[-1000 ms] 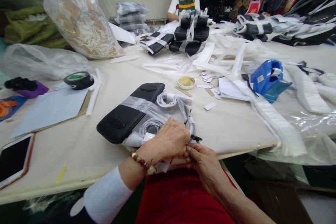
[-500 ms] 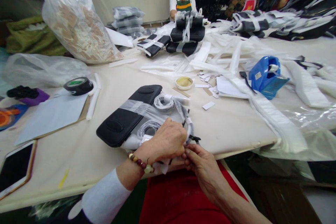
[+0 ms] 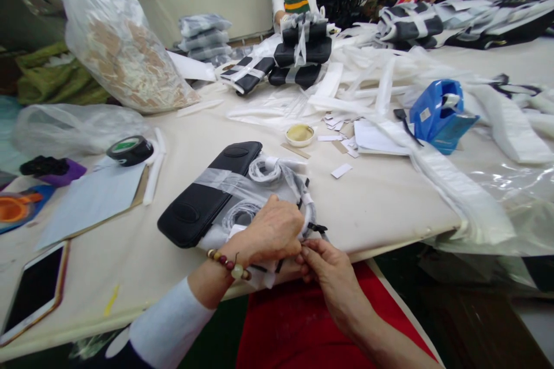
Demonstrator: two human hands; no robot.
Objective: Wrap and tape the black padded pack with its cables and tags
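A long black padded piece [image 3: 203, 196] lies on the cream table [image 3: 381, 207], bound with clear tape to a bundle of white wrapped cables [image 3: 277, 176]. My left hand [image 3: 270, 230], with a bead bracelet at the wrist, is closed over the near end of that bundle at the table's front edge. My right hand [image 3: 326, 268] pinches a thin black tie at the same end, fingertips touching the left hand's. What lies under the fingers is hidden.
A phone [image 3: 32, 291] lies at the near left, a clipboard with paper [image 3: 93, 199] and a black tape roll [image 3: 130, 149] behind it. A blue tape dispenser [image 3: 439, 115], white strips and clear plastic fill the right. A small tin [image 3: 299, 134], stacked black bundles [image 3: 298, 52] and seated people are farther back.
Both hands stay pinched on the bundle's near end, shifting only slightly. The view has drifted, so everything sits a little lower and to the left.
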